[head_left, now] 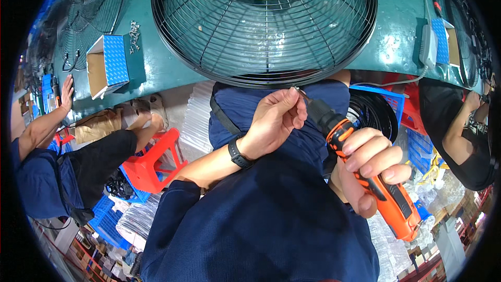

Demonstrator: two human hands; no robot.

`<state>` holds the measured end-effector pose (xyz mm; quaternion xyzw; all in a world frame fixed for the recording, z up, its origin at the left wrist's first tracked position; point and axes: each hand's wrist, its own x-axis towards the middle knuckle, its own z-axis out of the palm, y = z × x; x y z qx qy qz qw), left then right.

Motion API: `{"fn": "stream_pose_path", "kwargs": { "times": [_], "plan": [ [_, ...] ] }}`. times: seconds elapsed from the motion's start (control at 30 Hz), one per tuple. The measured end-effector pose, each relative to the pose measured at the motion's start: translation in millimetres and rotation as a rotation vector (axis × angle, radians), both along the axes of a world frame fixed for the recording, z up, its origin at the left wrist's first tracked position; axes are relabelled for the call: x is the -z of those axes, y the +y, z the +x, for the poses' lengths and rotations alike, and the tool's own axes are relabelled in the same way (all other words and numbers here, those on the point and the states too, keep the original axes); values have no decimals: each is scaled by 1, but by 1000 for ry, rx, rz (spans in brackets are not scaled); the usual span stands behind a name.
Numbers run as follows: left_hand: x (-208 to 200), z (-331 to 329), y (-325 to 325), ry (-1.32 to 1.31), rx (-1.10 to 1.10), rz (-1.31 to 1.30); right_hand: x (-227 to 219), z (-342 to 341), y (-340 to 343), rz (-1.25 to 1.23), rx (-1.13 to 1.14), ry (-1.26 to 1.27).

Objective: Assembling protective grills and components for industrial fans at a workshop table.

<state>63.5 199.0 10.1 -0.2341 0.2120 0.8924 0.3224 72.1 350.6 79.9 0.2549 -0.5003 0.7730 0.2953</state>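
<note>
Right hand (373,164), centre right of frame: fingers (365,143) wrapped tight around the orange-and-black electric screwdriver (365,175), gripping mid-body, tip aimed up-left at the near rim of the fan guard (263,21).

Left hand (274,120), centre: fingers pinched together at the driver's tip, just under the guard's rim. What they pinch is too small to make out; likely a screw. Black wristband (239,154) on that wrist.

Fan guard: large round black wire grille, lying flat on the green bench (156,62), upper centre, its near edge overhanging toward the person.

Handling, as judged: the driver looks stiff and moderately heavy, with a moulded grip that should not slip; holding it mid-body suits it. The guard looks light for its size but springy. Thin wires would flex, so the outer ring is the place to take hold.

Upper left: open blue-and-white carton (107,65), loose screws (134,36) beside it. Other people sit at far left and far right.
</note>
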Motion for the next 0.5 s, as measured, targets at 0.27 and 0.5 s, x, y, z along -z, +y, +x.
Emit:
{"fn": "stream_pose_path", "kwargs": {
  "times": [0.27, 0.5],
  "plan": [
    [5, 2, -4, 34, -23, -74, 4, -8, -1, 3, -24, 17],
    [18, 4, -21, 312, -270, -286, 0, -10, -2, 40, -31, 22]
  ]
}}
